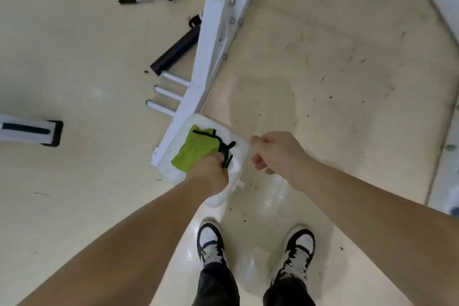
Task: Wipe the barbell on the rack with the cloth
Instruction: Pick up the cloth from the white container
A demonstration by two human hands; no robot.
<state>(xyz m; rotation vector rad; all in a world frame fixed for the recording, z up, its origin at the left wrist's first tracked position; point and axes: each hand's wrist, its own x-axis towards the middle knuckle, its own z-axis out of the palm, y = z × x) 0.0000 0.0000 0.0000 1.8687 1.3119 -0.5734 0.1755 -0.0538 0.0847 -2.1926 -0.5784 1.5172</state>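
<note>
The cloth (pixel 193 151) lies on a pad (pixel 240 155) at the foot of the rack (pixel 215 40), right hand (pixel 278 153) beside it.

Open floor (pixel 335 77) right of white rack upright (pixel 211 57); pegs (pixel 166 93) on its left.

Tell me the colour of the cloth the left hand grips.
Lime-green fabric cloth with black edging, clearest in the head view.

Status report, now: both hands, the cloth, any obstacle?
Left hand grips lime-green cloth with black trim in white tub. Right hand curled, grip unclear. Barbell not visible.
</note>
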